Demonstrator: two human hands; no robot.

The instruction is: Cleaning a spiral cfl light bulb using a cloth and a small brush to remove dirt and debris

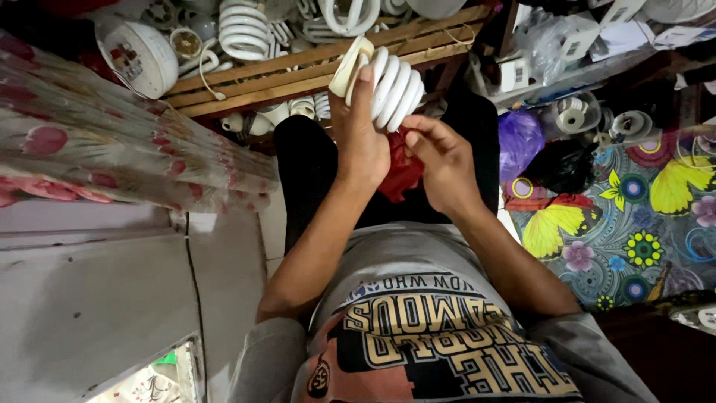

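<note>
Bulb: white spiral lamp (391, 86) with a cream plastic base (350, 67), being held up in the air above the lap, just in front of the wooden shelf (313, 71) edge.
Left hand: left hand (362, 138) closing around the cream base end, thumb side pressing up against the first coil; fingers clamped on the lamp.
Right hand: right hand (440, 160) sitting just below and right of the coils, fingers curling together around a red cloth (399, 175); fingertips nearly touching the lowest coil, actual contact with the glass hard to tell.
Handling: judging as light, stiff and very fragile; thin glass tubing likely cracking under squeeze or twist, smooth and somewhat slippery.
Where to grip: judging the plastic base as the safe hold, keeping pressure off the glass coils.
Position relative to hands: coils projecting up and to the right from the left hand, lying above the right hand and the cloth.
Surroundings: more spiral and ring lamps (242, 30) crowding the shelf top; white round housing (138, 56) lying near the shelf's left end; purple bag (518, 138) and patterned butterfly mat (634, 216) lying to the right.
</note>
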